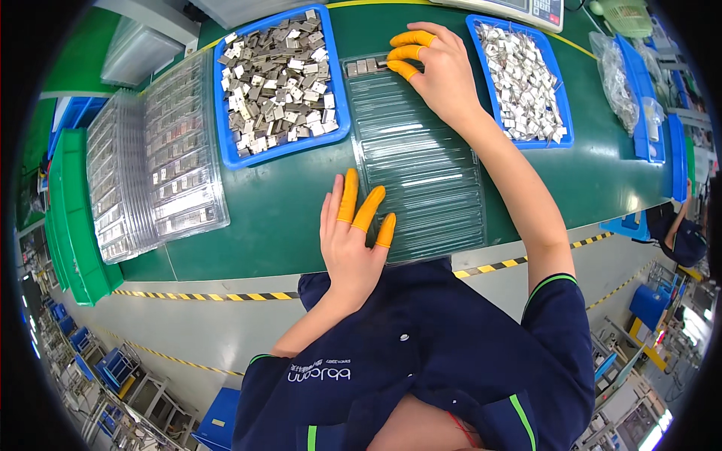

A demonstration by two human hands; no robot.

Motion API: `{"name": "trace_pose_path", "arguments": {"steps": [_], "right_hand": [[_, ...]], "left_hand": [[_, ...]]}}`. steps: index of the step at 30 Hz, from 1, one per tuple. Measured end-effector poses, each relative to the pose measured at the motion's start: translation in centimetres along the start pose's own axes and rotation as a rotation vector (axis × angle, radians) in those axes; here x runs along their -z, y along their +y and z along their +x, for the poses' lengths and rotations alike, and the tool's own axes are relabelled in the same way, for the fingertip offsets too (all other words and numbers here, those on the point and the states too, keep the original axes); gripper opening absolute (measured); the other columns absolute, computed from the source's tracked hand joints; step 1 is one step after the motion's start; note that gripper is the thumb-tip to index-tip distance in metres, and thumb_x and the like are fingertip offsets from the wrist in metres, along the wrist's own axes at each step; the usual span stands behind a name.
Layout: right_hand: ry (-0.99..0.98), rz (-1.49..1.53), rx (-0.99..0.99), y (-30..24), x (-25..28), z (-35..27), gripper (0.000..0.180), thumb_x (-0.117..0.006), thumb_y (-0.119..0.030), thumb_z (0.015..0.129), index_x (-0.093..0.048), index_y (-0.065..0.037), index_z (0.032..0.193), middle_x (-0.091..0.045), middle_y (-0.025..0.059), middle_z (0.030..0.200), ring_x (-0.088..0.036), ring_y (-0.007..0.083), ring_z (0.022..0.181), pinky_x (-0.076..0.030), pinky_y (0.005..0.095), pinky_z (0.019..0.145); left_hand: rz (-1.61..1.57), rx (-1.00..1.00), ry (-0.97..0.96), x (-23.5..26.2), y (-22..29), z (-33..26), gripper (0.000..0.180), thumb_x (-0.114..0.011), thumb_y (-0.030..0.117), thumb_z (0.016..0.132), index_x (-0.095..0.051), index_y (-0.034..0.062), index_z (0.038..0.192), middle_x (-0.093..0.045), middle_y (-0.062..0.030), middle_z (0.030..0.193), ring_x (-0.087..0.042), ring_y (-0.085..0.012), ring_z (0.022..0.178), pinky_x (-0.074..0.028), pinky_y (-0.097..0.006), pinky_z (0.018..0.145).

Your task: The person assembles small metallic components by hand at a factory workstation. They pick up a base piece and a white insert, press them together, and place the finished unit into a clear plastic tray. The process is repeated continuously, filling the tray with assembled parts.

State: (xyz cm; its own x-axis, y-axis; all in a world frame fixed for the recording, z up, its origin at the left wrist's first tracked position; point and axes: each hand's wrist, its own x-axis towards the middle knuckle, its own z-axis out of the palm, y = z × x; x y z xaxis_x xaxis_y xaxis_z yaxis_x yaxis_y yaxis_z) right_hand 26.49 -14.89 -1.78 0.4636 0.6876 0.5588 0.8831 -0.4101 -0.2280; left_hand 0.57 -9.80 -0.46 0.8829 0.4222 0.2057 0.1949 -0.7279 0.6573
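A clear plastic tray (421,180) with many narrow slots lies on the green table in front of me. At its far left end sits a short row of small silver metal shells (366,66). My right hand (440,71), with orange finger cots on several fingers, reaches over the tray's far row. Its fingertips are bent together at the right end of the metal shells; what they grip is hidden. My left hand (353,240), also in orange cots, rests at the tray's near left edge with its fingers spread, holding nothing.
Left of the tray, a blue bin (344,113) holds many loose metal shells. Another blue bin (569,120), on the right, holds small white parts. Stacked filled clear trays (188,173) stand far left, beside green bins (79,225). A scale (545,11) sits behind.
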Motion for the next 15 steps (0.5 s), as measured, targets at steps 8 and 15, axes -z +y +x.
{"name": "trace_pose_path", "arguments": {"steps": [8,15], "right_hand": [[-0.037,-0.011,0.032,0.0,0.1,-0.7,0.022,-0.066,-0.008,0.073,-0.07,-0.011,0.094,-0.064,0.0049,0.101,-0.049,0.021,0.114,-0.032,0.0382,0.101],[0.021,0.014,-0.072,2.0,5.0,-0.6,0.022,-0.063,-0.011,0.08,-0.067,-0.008,0.101,-0.064,0.0088,0.107,-0.055,0.028,0.104,-0.04,0.0371,0.092]], "left_hand": [[0.029,-0.026,-0.034,-0.1,-0.4,-0.1,0.035,-0.07,0.011,0.075,-0.063,0.0063,0.109,-0.053,-0.0126,0.127,-0.037,-0.0343,0.129,-0.028,-0.047,0.105],[0.027,-0.038,-0.048,0.2,-0.3,0.0,0.037,-0.07,0.011,0.075,-0.063,0.0066,0.11,-0.053,-0.013,0.128,-0.038,-0.0343,0.128,-0.029,-0.047,0.105]]}}
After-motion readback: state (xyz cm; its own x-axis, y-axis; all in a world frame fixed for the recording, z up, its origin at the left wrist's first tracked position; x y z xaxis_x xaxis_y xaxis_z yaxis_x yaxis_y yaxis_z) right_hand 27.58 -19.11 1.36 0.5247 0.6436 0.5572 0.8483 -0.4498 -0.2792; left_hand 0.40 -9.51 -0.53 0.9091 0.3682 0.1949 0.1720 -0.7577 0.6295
